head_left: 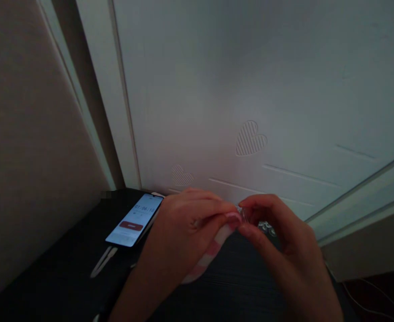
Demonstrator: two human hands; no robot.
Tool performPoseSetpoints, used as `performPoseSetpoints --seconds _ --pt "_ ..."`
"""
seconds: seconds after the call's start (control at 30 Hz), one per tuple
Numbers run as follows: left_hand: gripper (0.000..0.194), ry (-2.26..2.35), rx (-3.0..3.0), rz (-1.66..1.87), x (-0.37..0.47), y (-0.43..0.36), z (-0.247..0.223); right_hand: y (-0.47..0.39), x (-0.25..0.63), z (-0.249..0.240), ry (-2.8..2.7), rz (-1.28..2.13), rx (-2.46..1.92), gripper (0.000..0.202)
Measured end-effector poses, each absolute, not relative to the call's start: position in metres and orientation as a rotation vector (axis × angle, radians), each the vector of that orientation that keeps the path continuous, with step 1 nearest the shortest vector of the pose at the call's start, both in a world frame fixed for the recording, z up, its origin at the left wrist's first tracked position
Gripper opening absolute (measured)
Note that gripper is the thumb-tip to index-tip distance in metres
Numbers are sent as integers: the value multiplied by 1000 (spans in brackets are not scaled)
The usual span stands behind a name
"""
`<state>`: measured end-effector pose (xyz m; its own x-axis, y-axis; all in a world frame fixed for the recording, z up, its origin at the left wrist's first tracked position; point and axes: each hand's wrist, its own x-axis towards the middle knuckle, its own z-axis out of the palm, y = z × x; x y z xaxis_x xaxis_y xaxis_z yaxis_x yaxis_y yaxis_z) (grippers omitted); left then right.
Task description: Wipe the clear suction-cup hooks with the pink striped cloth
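left hand (186, 223): pinching pink-and-white cloth (213, 248);
right hand (287, 237): pinching small clear piece (244, 215) at cloth's edge;
smartphone (134, 221): screen lit, left of left hand, on dark tabletop (244, 281)

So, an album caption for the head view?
Left hand holds a pink-white cloth, right hand pinches something clear by its edge, lit phone nearby.

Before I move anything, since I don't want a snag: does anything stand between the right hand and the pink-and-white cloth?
Only the small clear piece, held by the right hand at the upper end of the cloth, beside the left hand's fingertips. Whether piece and cloth touch is too blurred to tell; nothing else visible stands between.
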<state>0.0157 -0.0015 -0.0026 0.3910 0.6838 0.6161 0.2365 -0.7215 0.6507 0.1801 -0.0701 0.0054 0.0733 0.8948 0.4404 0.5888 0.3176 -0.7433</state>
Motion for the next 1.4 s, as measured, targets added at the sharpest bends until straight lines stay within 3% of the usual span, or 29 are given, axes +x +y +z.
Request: performPoseSetpoints --seconds 0.27,0.67,0.93,1.4 --pt "8 816 2189 1358 16 1 -6 -72 182 4 -1703 416 -1323 29" --pt "11 828 2376 1401 17 -1 -7 -65 174 4 -1535 352 -1475 8" --pt "9 875 2378 1488 23 0 -9 -68 179 2 -1620 280 -1414 27" --pt "11 750 2576 1424 29 3 -12 -66 177 -1 -1494 178 -1535 25"
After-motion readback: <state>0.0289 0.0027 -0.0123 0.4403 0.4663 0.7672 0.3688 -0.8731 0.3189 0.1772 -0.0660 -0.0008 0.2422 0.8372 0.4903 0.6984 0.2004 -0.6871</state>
